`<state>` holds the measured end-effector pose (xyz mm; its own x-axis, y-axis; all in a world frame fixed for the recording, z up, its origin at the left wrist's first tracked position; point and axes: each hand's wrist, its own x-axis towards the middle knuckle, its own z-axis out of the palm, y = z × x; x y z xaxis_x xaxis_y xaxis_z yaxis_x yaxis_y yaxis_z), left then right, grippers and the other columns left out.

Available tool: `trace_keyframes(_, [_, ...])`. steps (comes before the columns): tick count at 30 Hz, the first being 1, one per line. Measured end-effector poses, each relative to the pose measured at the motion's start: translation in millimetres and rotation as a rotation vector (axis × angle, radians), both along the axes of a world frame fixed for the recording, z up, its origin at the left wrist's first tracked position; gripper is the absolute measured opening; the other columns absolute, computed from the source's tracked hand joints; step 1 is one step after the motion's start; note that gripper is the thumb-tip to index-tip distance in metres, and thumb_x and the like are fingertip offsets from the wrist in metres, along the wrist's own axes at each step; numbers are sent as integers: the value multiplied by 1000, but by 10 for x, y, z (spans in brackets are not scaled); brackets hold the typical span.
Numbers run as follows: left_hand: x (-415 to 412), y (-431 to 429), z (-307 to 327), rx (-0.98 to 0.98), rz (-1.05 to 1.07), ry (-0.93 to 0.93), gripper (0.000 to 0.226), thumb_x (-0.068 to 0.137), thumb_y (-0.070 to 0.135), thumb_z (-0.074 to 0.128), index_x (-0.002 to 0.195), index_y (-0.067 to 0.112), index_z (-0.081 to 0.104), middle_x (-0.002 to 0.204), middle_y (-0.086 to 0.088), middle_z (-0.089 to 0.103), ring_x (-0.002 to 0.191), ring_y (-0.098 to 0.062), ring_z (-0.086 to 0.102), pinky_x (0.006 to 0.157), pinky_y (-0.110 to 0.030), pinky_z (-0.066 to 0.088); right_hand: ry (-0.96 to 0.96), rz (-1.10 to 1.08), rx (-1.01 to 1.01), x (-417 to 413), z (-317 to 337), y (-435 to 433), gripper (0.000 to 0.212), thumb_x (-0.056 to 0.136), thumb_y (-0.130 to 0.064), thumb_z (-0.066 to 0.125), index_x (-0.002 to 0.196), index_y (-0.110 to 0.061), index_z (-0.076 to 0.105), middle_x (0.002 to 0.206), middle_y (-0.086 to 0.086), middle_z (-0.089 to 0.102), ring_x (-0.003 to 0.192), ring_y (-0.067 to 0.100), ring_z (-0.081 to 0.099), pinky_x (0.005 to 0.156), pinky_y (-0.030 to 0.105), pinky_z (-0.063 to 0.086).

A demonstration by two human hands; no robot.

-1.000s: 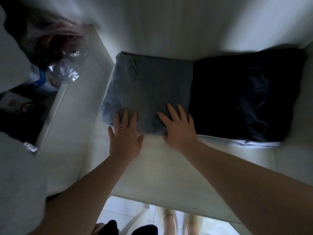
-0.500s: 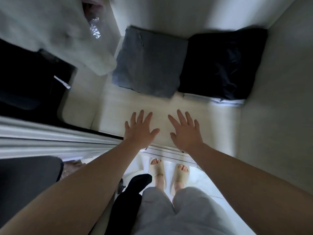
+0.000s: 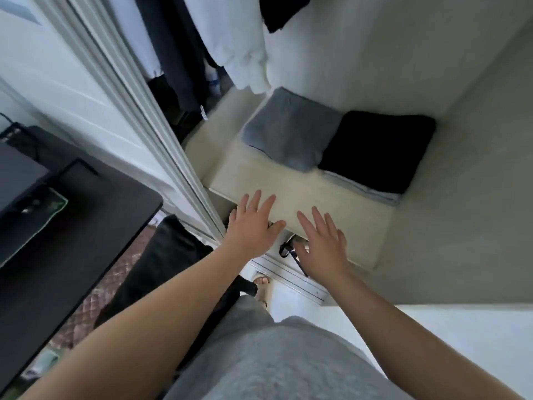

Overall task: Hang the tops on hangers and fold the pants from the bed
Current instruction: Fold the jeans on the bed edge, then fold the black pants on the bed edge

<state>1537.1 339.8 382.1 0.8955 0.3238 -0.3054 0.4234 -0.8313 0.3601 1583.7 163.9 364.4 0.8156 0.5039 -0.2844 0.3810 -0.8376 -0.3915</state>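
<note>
Left hand (image 3: 253, 226), right hand (image 3: 323, 243): fingers straight and spread, holding nothing, above the shelf (image 3: 259, 174) front edge.
Grey folded pants (image 3: 288, 137): beyond the fingertips, untouched, laid flat against black folded stack (image 3: 377, 148); probably stowed as finished.
Hanging tops (image 3: 230, 39): farther off, up and left.

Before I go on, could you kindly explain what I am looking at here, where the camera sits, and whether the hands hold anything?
No machine here: these are a person's two bare hands. The picture comes from a camera worn on the head, looking down. The left hand and right hand are open, fingers spread above the front edge of a wardrobe shelf, holding nothing. On the shelf lie a folded grey garment and, beside it, a folded black garment. Hung clothes show above.
</note>
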Motion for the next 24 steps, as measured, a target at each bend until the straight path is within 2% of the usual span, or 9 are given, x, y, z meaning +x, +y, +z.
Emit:
trace_keyframes(8, [-1445,-725,368,-104,251,-212,65,98,58,44,157,38,22,167,11,9,153,-12,-2,122,-48,18,-19,261,133,-824,451,-512,65,102,-43,45,158,-42,13,168,-13,-2,155,17,-3,122,47,7])
trace_keyframes(13, [-2273,-979,573,-84,420,-301,59,99,48,51,153,32,35,164,9,24,151,-11,8,123,-40,21,21,405,235,-1344,658,-546,67,100,-39,51,157,-41,18,168,-11,6,155,15,0,122,46,9])
trace_keyframes(18, [-3078,-1106,733,37,625,-462,43,97,30,62,139,21,56,147,7,48,140,-14,35,114,-37,38,65,570,353,-1755,873,-287,65,100,-35,54,156,-41,23,166,-10,17,154,17,7,122,47,12])
trace_keyframes(21, [-3527,-1162,774,148,783,-535,38,94,23,66,131,18,61,140,3,54,132,-17,44,109,-37,42,71,685,404,-2005,998,-79,65,99,-30,59,156,-33,29,165,-3,25,153,22,16,122,50,19])
trace_keyframes(24, [-3953,-1181,761,241,974,-573,36,91,17,70,127,14,63,136,-2,56,127,-25,49,106,-43,44,111,781,436,-2270,1107,136,66,98,-29,60,156,-30,29,163,-3,29,152,18,19,122,47,21])
